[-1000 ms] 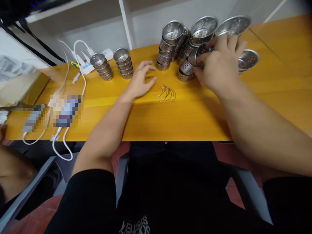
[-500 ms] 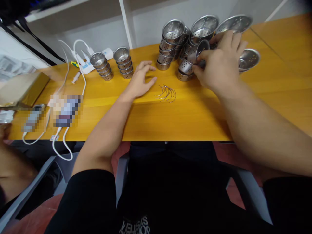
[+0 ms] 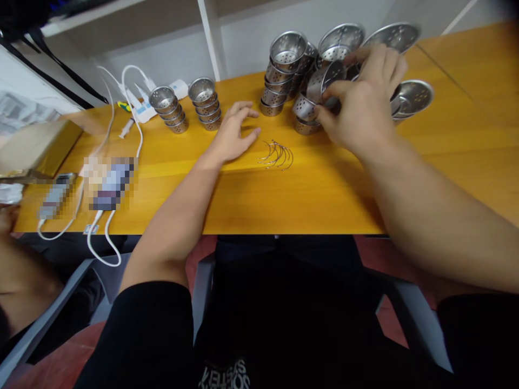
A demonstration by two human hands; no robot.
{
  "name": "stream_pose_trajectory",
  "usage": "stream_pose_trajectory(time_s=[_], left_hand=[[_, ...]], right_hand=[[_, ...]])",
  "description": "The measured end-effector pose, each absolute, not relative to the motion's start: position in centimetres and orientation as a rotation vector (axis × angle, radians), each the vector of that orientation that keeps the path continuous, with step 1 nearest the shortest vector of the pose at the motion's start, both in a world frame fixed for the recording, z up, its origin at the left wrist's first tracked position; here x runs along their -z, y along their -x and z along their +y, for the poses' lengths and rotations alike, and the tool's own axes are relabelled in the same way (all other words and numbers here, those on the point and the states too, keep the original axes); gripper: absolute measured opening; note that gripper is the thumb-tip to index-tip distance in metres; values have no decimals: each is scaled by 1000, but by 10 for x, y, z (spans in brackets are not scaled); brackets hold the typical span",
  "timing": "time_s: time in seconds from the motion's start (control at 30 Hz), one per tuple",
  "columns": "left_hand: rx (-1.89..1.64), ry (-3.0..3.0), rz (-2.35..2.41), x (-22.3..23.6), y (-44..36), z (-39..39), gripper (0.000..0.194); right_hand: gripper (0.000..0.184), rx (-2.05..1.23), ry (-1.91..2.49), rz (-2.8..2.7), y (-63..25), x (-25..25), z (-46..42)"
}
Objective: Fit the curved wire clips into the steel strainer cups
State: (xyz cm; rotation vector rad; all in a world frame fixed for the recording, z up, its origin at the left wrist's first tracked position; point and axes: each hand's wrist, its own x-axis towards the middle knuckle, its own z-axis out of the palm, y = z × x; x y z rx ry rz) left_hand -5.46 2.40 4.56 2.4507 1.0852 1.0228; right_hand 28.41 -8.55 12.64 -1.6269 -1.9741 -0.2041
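Between the thumb and fingers of my right hand (image 3: 363, 100) is a tilted perforated metal cup (image 3: 320, 81). Below it, a second tilted cup (image 3: 304, 107) rests on an upright one (image 3: 307, 126). My left hand (image 3: 237, 132) lies on the table with its fingers apart, holding nothing. Several thin curved metal wires (image 3: 277, 154) lie between my hands. Just beyond my left hand stands a stack of small perforated cups (image 3: 204, 102). A taller stack of cups (image 3: 279, 78) rises near the table's back, left of my right hand.
Larger perforated bowls (image 3: 341, 40) stand behind my right hand, and another bowl (image 3: 416, 99) lies tilted to its right. Another small cup stack (image 3: 168, 108) stands at left. Two phones with white cables, a power strip (image 3: 144, 111), a box (image 3: 44, 146) and another person's arm (image 3: 24, 281) are farther left.
My right hand has shifted the tilted cup slightly left and turned it. The cup beneath it has also tipped a little left. My left hand stays still.
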Motion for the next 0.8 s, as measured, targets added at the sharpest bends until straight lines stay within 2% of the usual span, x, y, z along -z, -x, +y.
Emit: stream_pose_trajectory(time_s=[0.17, 0.3, 0.6, 0.8], left_hand=[[-1069, -2455, 1019, -51, 51, 20, 77], [-1054, -2461, 1007, -59, 45, 9, 97], [-982, -2452, 986, -57, 44, 5, 110], [-987, -2387, 869, -61, 31, -5, 116]], right_hand=[[27, 215, 1456, -2033, -278, -127, -89], [26, 77, 1423, -2142, -267, -126, -94], [31, -57, 1386, -2152, -262, -116, -92], [41, -109, 1424, -2200, -254, -119, -98]])
